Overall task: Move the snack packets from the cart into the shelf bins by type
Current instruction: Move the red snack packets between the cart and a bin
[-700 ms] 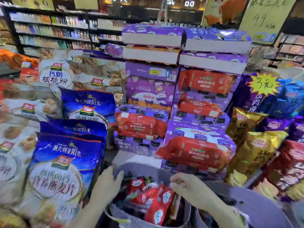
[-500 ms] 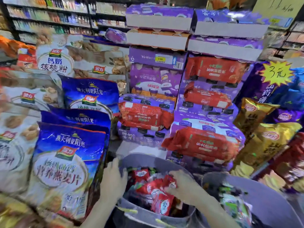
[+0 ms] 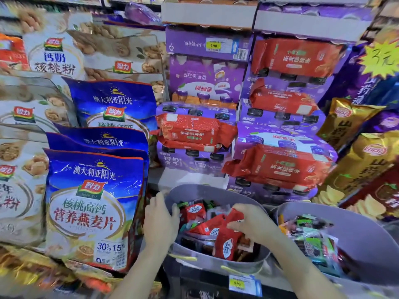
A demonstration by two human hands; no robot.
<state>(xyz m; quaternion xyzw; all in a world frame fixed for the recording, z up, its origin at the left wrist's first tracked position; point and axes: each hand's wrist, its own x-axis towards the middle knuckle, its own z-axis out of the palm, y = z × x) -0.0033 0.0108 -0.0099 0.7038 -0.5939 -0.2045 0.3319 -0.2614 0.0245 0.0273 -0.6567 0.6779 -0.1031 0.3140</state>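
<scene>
A grey shelf bin (image 3: pixel 216 265) at bottom centre holds several small red snack packets (image 3: pixel 207 227). My left hand (image 3: pixel 160 221) grips the bin's left rim, thumb inside the wall. My right hand (image 3: pixel 251 223) is inside the bin, fingers curled round a red packet (image 3: pixel 226 242) that hangs below it. A second grey bin (image 3: pixel 349 225) to the right holds green and dark snack packets (image 3: pixel 313 238). No cart is in view.
Blue oatmeal bags (image 3: pixel 92 203) crowd the left side of the bin. Behind stand purple drink cartons (image 3: pixel 207 76) topped with red packs (image 3: pixel 192 130). Gold chip bags (image 3: pixel 358 165) lean at right. A price tag (image 3: pixel 237 283) hangs on the shelf edge below.
The view tilted down and closer to the bins. My right hand moved deeper into the left bin and closed on a red packet. My left hand stays on the rim.
</scene>
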